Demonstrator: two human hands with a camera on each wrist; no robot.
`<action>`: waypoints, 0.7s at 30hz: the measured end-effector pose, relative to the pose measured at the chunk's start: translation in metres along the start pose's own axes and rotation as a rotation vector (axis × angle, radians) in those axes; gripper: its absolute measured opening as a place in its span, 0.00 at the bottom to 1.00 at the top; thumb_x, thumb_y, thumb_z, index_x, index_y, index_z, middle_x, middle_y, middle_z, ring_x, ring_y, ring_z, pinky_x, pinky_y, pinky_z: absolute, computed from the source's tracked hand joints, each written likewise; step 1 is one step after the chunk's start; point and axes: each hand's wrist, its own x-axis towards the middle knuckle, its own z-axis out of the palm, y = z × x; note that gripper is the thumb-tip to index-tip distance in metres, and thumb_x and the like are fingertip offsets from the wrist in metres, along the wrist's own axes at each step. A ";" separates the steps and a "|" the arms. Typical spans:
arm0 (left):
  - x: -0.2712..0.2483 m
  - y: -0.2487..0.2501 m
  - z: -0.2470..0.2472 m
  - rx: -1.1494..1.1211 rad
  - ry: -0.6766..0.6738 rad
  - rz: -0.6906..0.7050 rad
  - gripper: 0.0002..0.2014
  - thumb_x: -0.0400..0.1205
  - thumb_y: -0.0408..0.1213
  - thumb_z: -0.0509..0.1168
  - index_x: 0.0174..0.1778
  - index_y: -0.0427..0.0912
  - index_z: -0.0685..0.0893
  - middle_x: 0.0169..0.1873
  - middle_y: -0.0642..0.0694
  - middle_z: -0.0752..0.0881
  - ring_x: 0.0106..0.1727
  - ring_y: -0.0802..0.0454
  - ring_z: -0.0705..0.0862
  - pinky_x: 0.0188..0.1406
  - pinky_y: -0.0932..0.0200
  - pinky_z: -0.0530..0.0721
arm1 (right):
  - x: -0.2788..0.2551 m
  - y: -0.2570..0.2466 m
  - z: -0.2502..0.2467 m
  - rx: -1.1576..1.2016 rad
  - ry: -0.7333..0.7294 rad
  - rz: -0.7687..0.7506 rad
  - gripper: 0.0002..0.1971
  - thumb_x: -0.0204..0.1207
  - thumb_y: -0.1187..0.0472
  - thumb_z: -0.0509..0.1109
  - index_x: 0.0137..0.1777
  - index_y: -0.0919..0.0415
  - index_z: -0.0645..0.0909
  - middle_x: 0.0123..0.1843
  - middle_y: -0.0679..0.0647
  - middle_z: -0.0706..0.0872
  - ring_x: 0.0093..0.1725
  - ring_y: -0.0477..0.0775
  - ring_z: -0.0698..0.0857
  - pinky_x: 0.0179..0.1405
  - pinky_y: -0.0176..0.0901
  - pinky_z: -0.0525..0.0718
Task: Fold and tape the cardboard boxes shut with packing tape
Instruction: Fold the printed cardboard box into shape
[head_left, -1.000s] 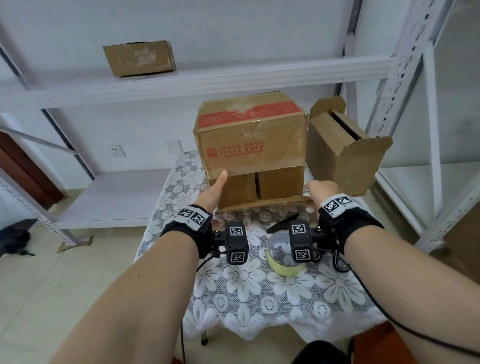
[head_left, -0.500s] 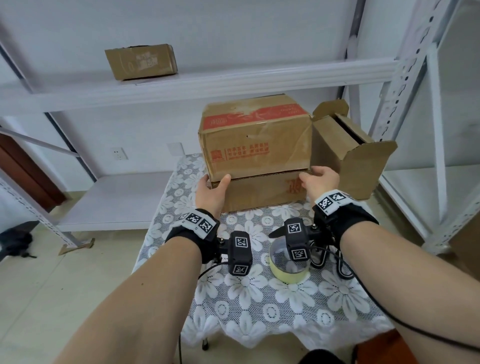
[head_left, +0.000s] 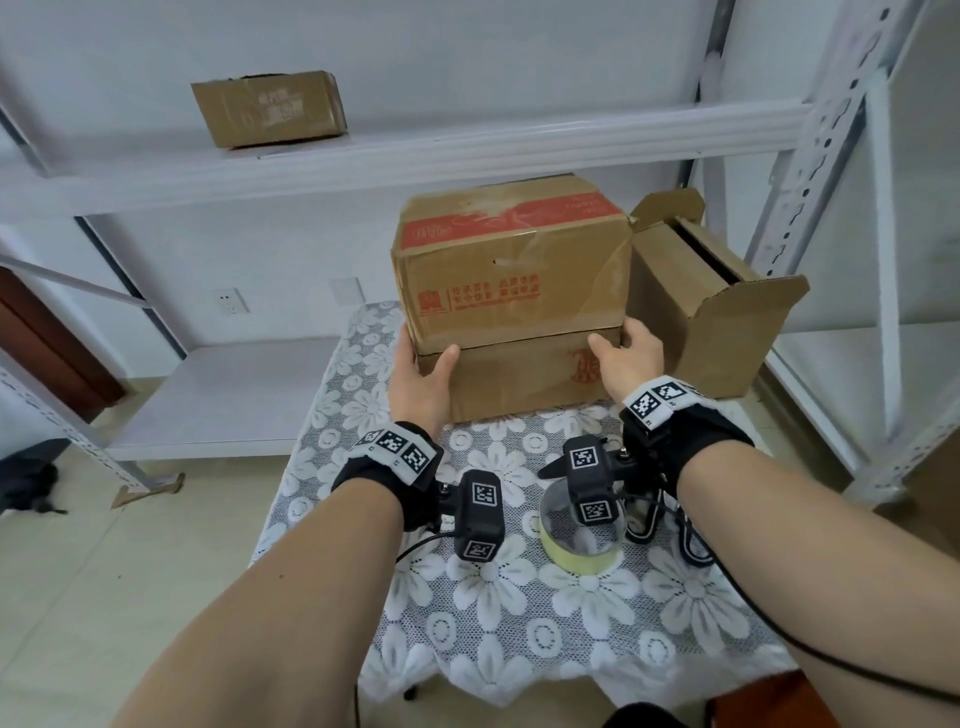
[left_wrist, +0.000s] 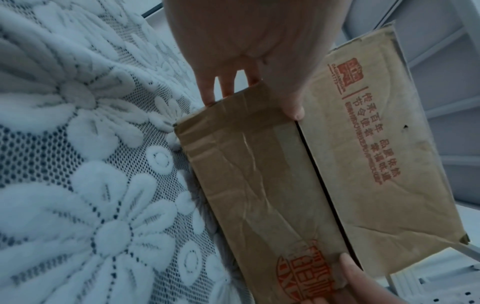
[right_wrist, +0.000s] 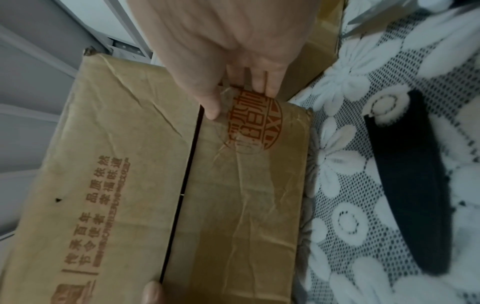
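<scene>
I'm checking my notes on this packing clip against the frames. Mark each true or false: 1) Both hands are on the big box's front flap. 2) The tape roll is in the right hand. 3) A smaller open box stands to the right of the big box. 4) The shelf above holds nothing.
1) True: the left hand and right hand hold the flap of the big box at its two ends.
2) False: the tape roll lies on the tablecloth.
3) True: the open box stands there.
4) False: a closed box sits on the shelf.
</scene>
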 end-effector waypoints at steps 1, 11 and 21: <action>-0.002 0.001 -0.001 -0.003 0.009 0.002 0.26 0.82 0.39 0.68 0.76 0.53 0.72 0.64 0.56 0.84 0.67 0.56 0.81 0.73 0.45 0.77 | -0.003 -0.001 0.001 0.010 0.007 0.006 0.21 0.78 0.59 0.70 0.71 0.60 0.77 0.66 0.55 0.83 0.66 0.57 0.81 0.69 0.51 0.77; -0.008 0.047 -0.025 -0.055 0.108 -0.023 0.42 0.61 0.70 0.70 0.71 0.60 0.71 0.65 0.49 0.80 0.64 0.49 0.82 0.64 0.43 0.83 | -0.033 -0.040 -0.011 0.148 0.075 -0.073 0.20 0.70 0.48 0.75 0.59 0.56 0.85 0.56 0.53 0.86 0.53 0.51 0.85 0.57 0.46 0.84; -0.018 0.140 -0.064 0.177 0.200 0.015 0.25 0.75 0.54 0.68 0.65 0.45 0.76 0.51 0.49 0.83 0.56 0.44 0.84 0.63 0.47 0.82 | -0.072 -0.111 -0.031 0.200 0.093 -0.157 0.14 0.65 0.48 0.79 0.32 0.59 0.86 0.31 0.53 0.89 0.30 0.54 0.85 0.38 0.55 0.89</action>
